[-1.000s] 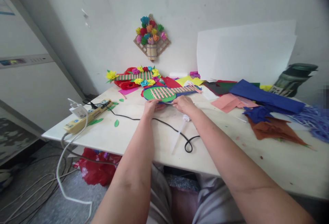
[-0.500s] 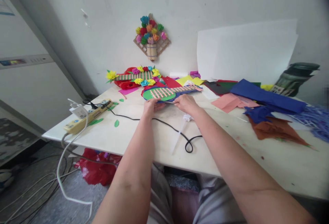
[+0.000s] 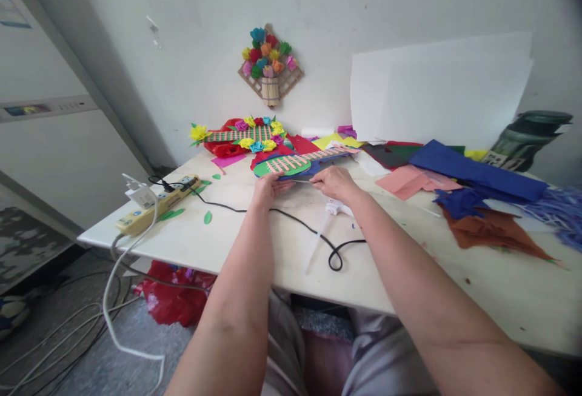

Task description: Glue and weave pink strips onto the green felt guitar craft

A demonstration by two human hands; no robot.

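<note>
A guitar-shaped paper craft (image 3: 300, 167) with a green oval body, pink lattice strips and a blue edge is raised slightly at the near side of the paper pile. My left hand (image 3: 268, 190) grips its near edge, thumb on top and fingers underneath. My right hand (image 3: 334, 182) is closed in a pinch beside the craft's near edge, at the end of a thin pale strip (image 3: 302, 181) that runs toward my left hand. Under my right wrist lies a white glue gun (image 3: 334, 207), partly hidden, with a long translucent glue stick (image 3: 317, 241).
A black cord (image 3: 291, 219) loops across the table to a power strip (image 3: 157, 205) at left. Behind stands a similar flower-trimmed craft (image 3: 240, 135). Coloured paper, including a blue sheet (image 3: 477, 168), and a dark bottle (image 3: 522, 141) occupy the right. Green paper leaves (image 3: 208, 218) lie at left.
My right hand has shifted slightly right, off the craft's edge, and the thin pale strip shows more between my hands. The left hand keeps its grip.
</note>
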